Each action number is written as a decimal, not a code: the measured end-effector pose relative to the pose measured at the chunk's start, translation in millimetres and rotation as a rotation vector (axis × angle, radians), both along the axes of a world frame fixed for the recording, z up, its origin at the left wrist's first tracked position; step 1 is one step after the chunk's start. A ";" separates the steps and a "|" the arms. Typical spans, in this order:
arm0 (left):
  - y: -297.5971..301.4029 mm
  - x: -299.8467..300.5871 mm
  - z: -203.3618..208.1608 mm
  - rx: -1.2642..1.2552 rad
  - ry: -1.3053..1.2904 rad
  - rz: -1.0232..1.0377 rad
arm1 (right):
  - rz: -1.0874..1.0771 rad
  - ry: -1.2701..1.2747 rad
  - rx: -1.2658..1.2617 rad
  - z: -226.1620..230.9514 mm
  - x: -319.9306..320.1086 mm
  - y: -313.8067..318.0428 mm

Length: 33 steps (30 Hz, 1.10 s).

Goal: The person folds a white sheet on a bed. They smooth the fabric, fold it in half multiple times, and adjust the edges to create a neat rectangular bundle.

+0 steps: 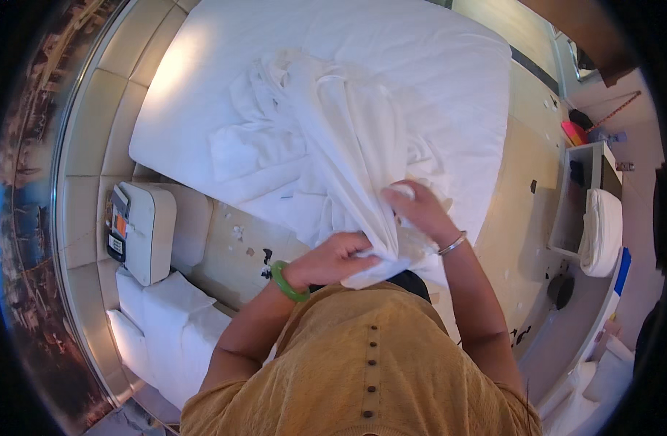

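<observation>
A crumpled white bed sheet (340, 138) is bunched on the bed, and one long fold of it stretches toward my body. Close to my waist, my left hand (332, 259), with a green bangle at the wrist, is closed around the near end of that fold. My right hand (420, 209), wearing a metal bracelet, is a little higher and to the right, its fingers curled on the sheet's edge. Part of the cloth hangs below and between both hands. Some of my fingertips are hidden in the folds.
The white-covered bed (449, 65) fills the far middle. Left of me are a white nightstand (155, 229) with dark items on it and a second white-covered surface (173, 327). At right, a white shelf unit (569, 196) bears a folded white bundle (601, 232). Dark patterns mark the floor (519, 189).
</observation>
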<state>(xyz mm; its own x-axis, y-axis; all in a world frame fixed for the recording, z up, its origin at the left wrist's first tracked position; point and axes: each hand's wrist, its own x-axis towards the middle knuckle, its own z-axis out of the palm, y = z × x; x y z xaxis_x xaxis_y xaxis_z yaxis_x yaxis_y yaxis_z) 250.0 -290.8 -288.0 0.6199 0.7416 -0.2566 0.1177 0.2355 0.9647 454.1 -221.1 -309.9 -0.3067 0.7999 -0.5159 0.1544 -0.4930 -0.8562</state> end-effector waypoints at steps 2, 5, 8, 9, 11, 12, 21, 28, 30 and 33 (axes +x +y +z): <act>-1.9 5.6 4.0 -0.011 0.128 -0.185 | 0.187 -0.118 0.173 -17.1 -18.1 -12.7; 3.6 0.7 -5.3 -0.173 0.157 -0.185 | 0.391 -0.141 0.240 -33.1 -34.2 -28.6; 14.7 -32.3 -42.9 -0.334 -0.001 0.380 | 0.427 0.061 0.232 -31.0 -29.1 -33.9; 21.8 -39.8 -58.4 -0.263 0.043 0.622 | 0.451 0.123 0.276 -24.1 -25.4 -34.1; 34.2 -46.6 -79.1 -0.073 0.325 0.915 | 0.616 0.299 0.174 2.5 -18.9 -38.3; 38.6 -59.0 -113.0 -0.091 0.356 1.020 | 0.759 0.356 0.231 19.2 -18.6 -40.4; 120.1 -27.7 -58.9 0.258 -0.050 1.268 | 0.700 0.153 0.296 5.7 4.7 -58.9; 63.3 29.0 -0.7 0.879 0.663 -0.042 | -0.144 0.020 0.097 16.9 74.1 -4.4; 37.3 37.4 -24.1 0.745 0.762 -0.133 | -0.049 -0.202 0.301 -25.6 68.5 -4.7; -2.0 25.4 -68.8 0.456 0.966 -0.180 | 0.112 -0.294 0.279 -43.7 49.2 -15.6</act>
<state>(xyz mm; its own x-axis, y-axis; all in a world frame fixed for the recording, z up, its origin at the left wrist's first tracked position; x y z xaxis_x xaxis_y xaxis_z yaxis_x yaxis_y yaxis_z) 275.5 -292.8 -356.8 0.4128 0.8091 -0.4183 0.8722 -0.2187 0.4376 503.3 -236.7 -353.6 -0.2717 0.8914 -0.3627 0.4512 -0.2149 -0.8662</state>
